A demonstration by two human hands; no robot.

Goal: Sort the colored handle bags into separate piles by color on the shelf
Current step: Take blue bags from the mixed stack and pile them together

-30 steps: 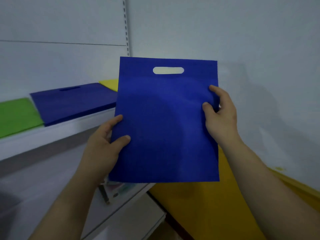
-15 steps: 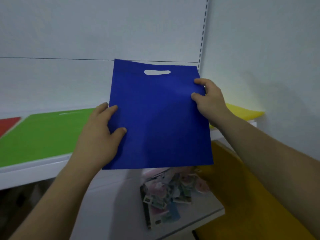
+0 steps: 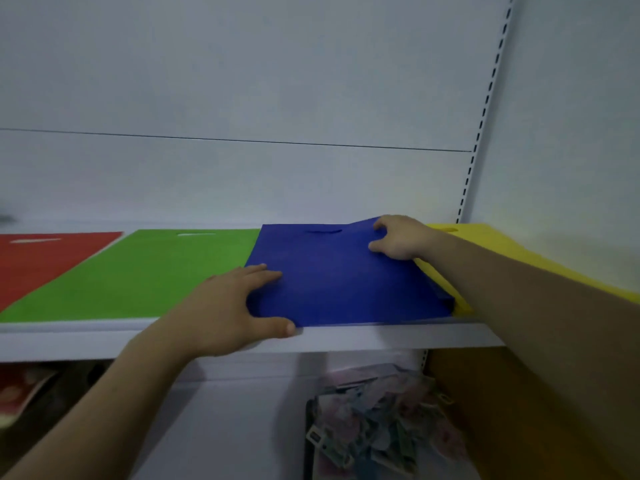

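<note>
A blue handle bag (image 3: pixel 346 282) lies flat on top of the blue pile on the white shelf (image 3: pixel 398 336), between the green pile (image 3: pixel 145 271) and the yellow pile (image 3: pixel 485 240). My left hand (image 3: pixel 235 303) rests on its near-left corner, fingers straight on top and thumb along the front edge. At the far-right corner, which stands slightly raised, my right hand (image 3: pixel 398 237) pinches the bag with curled fingers. A red pile (image 3: pixel 45 258) lies at the far left.
The shelf's back wall is white, with a slotted upright (image 3: pixel 485 109) at the right. On the lower shelf sits a packet of small colourful items (image 3: pixel 374 424). A yellow panel (image 3: pixel 519 410) stands at the lower right, and a reddish object (image 3: pixel 17 393) at the lower left.
The blue bag went from upright in front of me down flat onto the blue pile. Both hands moved forward with it, and my left hand now lies on top.
</note>
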